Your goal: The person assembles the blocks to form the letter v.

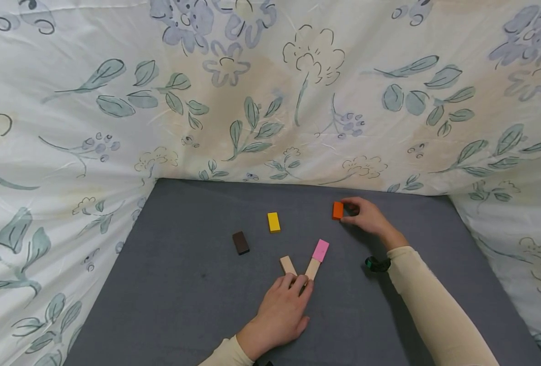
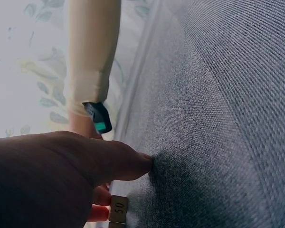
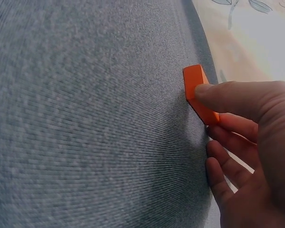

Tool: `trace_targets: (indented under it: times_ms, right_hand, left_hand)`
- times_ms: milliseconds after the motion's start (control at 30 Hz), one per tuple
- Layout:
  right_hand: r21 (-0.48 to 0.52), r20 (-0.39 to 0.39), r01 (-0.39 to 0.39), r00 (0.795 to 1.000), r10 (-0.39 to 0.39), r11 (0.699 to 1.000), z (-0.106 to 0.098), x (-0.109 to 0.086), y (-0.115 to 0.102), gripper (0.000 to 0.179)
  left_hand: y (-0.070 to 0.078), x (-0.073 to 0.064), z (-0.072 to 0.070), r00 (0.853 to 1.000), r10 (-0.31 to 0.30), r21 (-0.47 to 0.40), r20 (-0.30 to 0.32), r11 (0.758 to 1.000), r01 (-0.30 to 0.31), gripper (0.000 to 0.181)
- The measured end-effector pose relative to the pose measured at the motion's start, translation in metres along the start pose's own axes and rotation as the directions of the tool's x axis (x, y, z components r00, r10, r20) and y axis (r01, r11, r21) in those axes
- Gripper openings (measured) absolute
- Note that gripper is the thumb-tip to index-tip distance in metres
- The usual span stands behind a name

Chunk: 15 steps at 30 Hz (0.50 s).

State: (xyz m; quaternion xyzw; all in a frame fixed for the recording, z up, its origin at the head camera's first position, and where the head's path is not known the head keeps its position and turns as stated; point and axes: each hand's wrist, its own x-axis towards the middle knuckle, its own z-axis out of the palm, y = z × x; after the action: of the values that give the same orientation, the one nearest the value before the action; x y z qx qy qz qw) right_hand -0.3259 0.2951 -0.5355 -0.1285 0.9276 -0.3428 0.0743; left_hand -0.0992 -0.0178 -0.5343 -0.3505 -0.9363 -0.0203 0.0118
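Right hand (image 1: 366, 216) at the far right of the grey worktop (image 1: 183, 295), gripping an orange block (image 1: 338, 210) between thumb and curled fingers. In the right wrist view, thumb pressed on the block's upper edge, other fingers (image 3: 228, 166) curled below it, block (image 3: 198, 92) tilted up on edge against the grey surface.

Left hand (image 1: 281, 310) lying flat near the front of the worktop, palm down, fingers straight and relaxed, gripping nothing. Fingertips (image 1: 297, 282) touching the near ends of two pale wooden blocks: a short one (image 1: 287, 265) on the left, and a longer one (image 1: 313, 268) on the right that angles away and meets a pink block (image 1: 320, 250) end to end. In the left wrist view, thumb tip resting on the fabric, a wooden block marked "50" (image 2: 118, 210) just under the fingers.

Further back, a yellow block (image 1: 274, 222) lying flat near the middle, a dark brown block (image 1: 240, 242) to its left, both apart from the hands and from each other.

A dark band with a green face (image 1: 377, 264) strapped on the right wrist, at the cuff of a cream sleeve (image 1: 430, 310). Flowered sheet (image 1: 270, 91) hanging behind and along both sides of the worktop.
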Motion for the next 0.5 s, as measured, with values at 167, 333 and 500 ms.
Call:
trace_targets:
  times_ms: [167, 333, 500]
  right_hand:
    - [0.002, -0.006, -0.012, 1.000, 0.012, 1.000, 0.0012, -0.0004, -0.0004, 0.064]
    - [0.006, -0.017, -0.024, 1.000, 0.024, 1.000, 0.0021, -0.0010, -0.0017, 0.064]
    - [0.007, -0.033, -0.032, 0.999, 0.032, 0.999, 0.0035, -0.0012, -0.0016, 0.062]
  left_hand:
    - [0.0001, -0.0004, -0.0001, 1.000, 0.000, 0.007, -0.002, 1.000, 0.000, 0.071]
    - [0.0003, -0.0006, -0.0011, 1.000, -0.003, 0.008, 0.006, 1.000, 0.003, 0.071]
    - [-0.0001, -0.0015, -0.0015, 1.000, 0.002, 0.000, 0.005, 1.000, -0.002, 0.071]
